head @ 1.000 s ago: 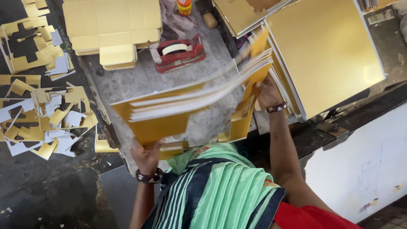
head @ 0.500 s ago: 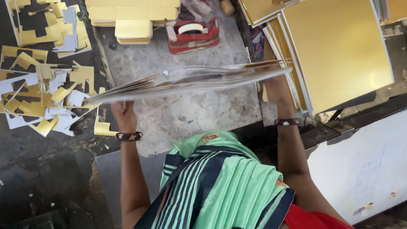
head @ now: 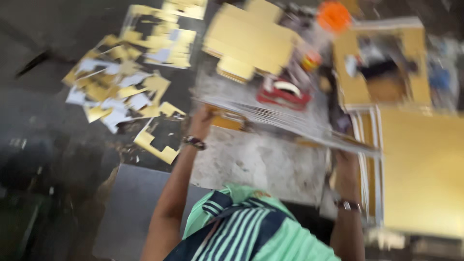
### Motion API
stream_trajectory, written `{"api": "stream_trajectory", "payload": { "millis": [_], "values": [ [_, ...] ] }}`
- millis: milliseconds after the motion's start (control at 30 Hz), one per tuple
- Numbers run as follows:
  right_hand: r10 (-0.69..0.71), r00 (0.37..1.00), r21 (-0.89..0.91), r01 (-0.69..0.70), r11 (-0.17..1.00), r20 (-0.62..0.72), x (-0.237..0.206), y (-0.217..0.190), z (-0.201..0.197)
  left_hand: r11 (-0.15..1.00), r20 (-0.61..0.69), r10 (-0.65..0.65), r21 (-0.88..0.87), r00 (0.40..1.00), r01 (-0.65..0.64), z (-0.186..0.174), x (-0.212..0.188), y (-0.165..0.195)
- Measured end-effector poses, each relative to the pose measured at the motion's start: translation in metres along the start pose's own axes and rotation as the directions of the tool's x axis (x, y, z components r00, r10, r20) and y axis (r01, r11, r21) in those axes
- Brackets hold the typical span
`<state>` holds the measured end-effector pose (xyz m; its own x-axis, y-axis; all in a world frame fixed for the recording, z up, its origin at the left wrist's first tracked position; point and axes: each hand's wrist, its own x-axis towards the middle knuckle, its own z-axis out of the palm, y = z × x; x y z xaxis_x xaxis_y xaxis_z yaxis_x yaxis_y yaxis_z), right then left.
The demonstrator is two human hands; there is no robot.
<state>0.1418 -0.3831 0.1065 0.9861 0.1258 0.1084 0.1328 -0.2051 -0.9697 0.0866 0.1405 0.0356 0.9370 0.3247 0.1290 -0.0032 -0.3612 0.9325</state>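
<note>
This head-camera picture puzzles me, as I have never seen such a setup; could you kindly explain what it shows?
The one view comes from a camera worn on a person's head, looking down, so you see their striped green shirt and both bare arms. There is no machine. The left hand and the right hand each grip one end of a stack of gold card sheets, seen almost edge-on above a grey stone worktop. Behind it sits a red tape dispenser. Gold offcuts litter the dark floor on the left, and large gold sheets lie on the right. The picture is blurred, so finer detail is unclear.
</note>
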Motion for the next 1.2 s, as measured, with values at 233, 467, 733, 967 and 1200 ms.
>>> {"api": "stream_trajectory", "payload": {
  "millis": [233,467,733,967,1200],
  "values": [
    [-0.087,0.996,0.057,0.088,0.994,-0.031,0.023,0.001,-0.008,0.964,-0.153,0.207,-0.135,0.966,-0.228,-0.005,-0.018,0.031],
    [-0.065,0.995,-0.411,0.029,0.911,-0.074,0.014,0.027,0.018,0.962,-0.119,0.199,-0.167,0.973,-0.217,0.008,-0.047,0.030],
    [-0.059,0.998,0.109,0.061,0.992,-0.023,0.010,0.014,0.015,0.978,-0.055,0.173,-0.106,0.983,-0.177,-0.005,-0.037,0.036],
    [0.141,0.989,-0.318,-0.148,0.936,-0.043,-0.012,0.028,0.009,0.990,0.012,0.137,-0.043,0.991,-0.136,0.013,-0.064,-0.008],
    [0.148,0.975,0.644,-0.007,0.765,-0.166,-0.037,0.078,-0.006,0.971,0.064,0.054,0.230,0.996,-0.068,0.019,-0.072,-0.044]
  ]
}}
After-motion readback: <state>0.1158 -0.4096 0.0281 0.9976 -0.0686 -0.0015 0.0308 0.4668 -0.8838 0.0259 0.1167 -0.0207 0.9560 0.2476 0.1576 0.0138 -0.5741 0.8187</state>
